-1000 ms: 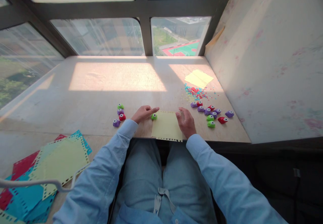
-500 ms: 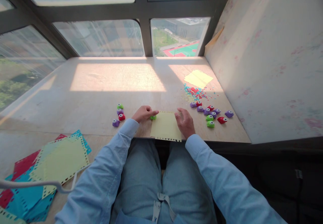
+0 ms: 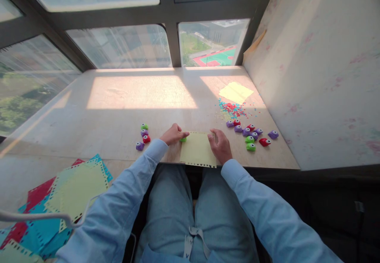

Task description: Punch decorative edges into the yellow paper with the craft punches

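A pale yellow sheet of paper [image 3: 197,148] lies at the table's front edge, with punched holes along its near and far sides. My left hand [image 3: 173,134] is closed at its upper left corner, thumb pressing on a small green craft punch [image 3: 183,139] that is mostly covered by the hand. On the right side, my right hand [image 3: 220,144] has its fingers curled and its thumb at the sheet's right edge, gripping it. More eye-shaped craft punches stand to either side: a purple punch [image 3: 140,146] on the left, a red punch [image 3: 265,142] on the right.
Small punched-out paper bits [image 3: 233,109] are scattered at the right, in front of yellow sheets [image 3: 236,93]. Punched sheets [image 3: 78,180] in yellow, blue and red overlap at the left. A white curved rod [image 3: 35,216] crosses above them. Windows and a papered wall [image 3: 326,77] border the tabletop.
The whole view has shifted slightly, so things appear a little farther right. My hands keep nearly the same places on the punch and the sheet.
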`<move>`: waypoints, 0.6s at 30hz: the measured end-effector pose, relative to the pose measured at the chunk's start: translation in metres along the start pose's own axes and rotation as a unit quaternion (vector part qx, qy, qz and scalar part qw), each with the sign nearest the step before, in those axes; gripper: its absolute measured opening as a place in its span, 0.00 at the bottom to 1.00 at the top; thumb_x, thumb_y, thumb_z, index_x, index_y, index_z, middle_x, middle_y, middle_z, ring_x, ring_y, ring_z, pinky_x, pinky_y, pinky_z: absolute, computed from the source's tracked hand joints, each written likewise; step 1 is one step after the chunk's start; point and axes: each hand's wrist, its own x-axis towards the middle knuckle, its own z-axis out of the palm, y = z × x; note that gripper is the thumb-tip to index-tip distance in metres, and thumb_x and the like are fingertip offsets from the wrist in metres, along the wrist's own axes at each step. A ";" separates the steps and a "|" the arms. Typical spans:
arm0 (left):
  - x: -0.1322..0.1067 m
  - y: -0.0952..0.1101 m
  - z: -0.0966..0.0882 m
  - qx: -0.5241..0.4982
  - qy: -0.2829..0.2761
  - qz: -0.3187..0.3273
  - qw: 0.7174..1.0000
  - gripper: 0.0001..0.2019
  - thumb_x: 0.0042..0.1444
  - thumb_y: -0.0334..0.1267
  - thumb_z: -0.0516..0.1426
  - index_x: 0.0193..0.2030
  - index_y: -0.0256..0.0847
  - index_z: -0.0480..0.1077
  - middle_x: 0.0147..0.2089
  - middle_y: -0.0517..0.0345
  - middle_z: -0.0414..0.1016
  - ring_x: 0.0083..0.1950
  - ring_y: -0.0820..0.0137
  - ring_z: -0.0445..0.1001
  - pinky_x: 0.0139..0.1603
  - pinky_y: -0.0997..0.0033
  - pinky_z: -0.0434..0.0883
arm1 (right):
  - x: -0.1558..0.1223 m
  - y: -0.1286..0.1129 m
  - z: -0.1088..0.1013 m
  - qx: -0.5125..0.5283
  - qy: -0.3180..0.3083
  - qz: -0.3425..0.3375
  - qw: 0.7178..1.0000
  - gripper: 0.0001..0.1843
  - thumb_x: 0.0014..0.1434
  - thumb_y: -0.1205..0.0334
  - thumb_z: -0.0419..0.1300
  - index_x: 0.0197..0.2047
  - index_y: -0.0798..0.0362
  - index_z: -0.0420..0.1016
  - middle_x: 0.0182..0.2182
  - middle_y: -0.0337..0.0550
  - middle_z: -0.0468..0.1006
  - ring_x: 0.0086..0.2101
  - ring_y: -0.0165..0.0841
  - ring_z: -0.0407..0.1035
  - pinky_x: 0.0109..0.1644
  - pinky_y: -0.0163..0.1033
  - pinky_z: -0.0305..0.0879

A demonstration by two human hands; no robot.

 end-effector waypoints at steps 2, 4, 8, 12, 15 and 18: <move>0.002 0.000 0.000 0.002 -0.008 -0.003 1.000 0.19 0.47 0.50 0.64 0.32 0.42 0.61 0.26 0.62 0.66 0.28 0.70 0.65 0.29 0.70 0.58 | 0.000 -0.001 0.000 -0.001 -0.004 0.000 1.000 0.16 0.63 0.52 0.53 0.46 0.53 0.73 0.42 0.53 0.79 0.45 0.45 0.72 0.53 0.55 0.68; 0.003 0.000 0.001 0.009 -0.023 0.008 1.000 0.18 0.48 0.50 0.63 0.32 0.42 0.61 0.26 0.62 0.67 0.29 0.69 0.66 0.30 0.70 0.59 | -0.001 -0.002 0.000 -0.004 -0.009 0.000 1.000 0.15 0.64 0.52 0.53 0.46 0.52 0.73 0.42 0.53 0.78 0.45 0.45 0.72 0.53 0.55 0.68; 0.004 0.000 0.001 0.025 -0.039 0.020 0.999 0.15 0.51 0.49 0.60 0.31 0.41 0.62 0.28 0.60 0.69 0.32 0.68 0.68 0.32 0.69 0.59 | -0.001 -0.003 0.001 -0.012 -0.014 -0.003 1.000 0.16 0.64 0.52 0.52 0.46 0.53 0.73 0.42 0.53 0.78 0.45 0.45 0.72 0.53 0.55 0.68; 0.002 0.001 0.001 0.040 -0.037 0.008 0.998 0.15 0.52 0.50 0.60 0.33 0.42 0.63 0.30 0.59 0.70 0.33 0.67 0.69 0.33 0.69 0.60 | -0.002 -0.004 0.001 -0.017 -0.017 -0.004 1.000 0.16 0.64 0.52 0.52 0.47 0.52 0.72 0.42 0.53 0.78 0.45 0.45 0.71 0.53 0.55 0.68; 0.000 0.002 0.002 0.056 -0.020 -0.012 0.998 0.16 0.51 0.51 0.61 0.34 0.42 0.63 0.29 0.60 0.69 0.32 0.66 0.69 0.33 0.69 0.59 | -0.002 -0.004 0.000 -0.017 -0.018 -0.005 1.000 0.16 0.64 0.52 0.52 0.47 0.52 0.72 0.43 0.53 0.78 0.45 0.45 0.71 0.53 0.55 0.68; -0.001 0.003 0.002 0.071 -0.015 -0.026 0.997 0.16 0.51 0.51 0.61 0.35 0.43 0.62 0.29 0.60 0.69 0.32 0.66 0.69 0.34 0.69 0.59 | -0.002 -0.005 0.000 -0.015 -0.021 -0.003 1.000 0.16 0.64 0.52 0.52 0.47 0.52 0.72 0.43 0.53 0.78 0.46 0.45 0.71 0.53 0.55 0.68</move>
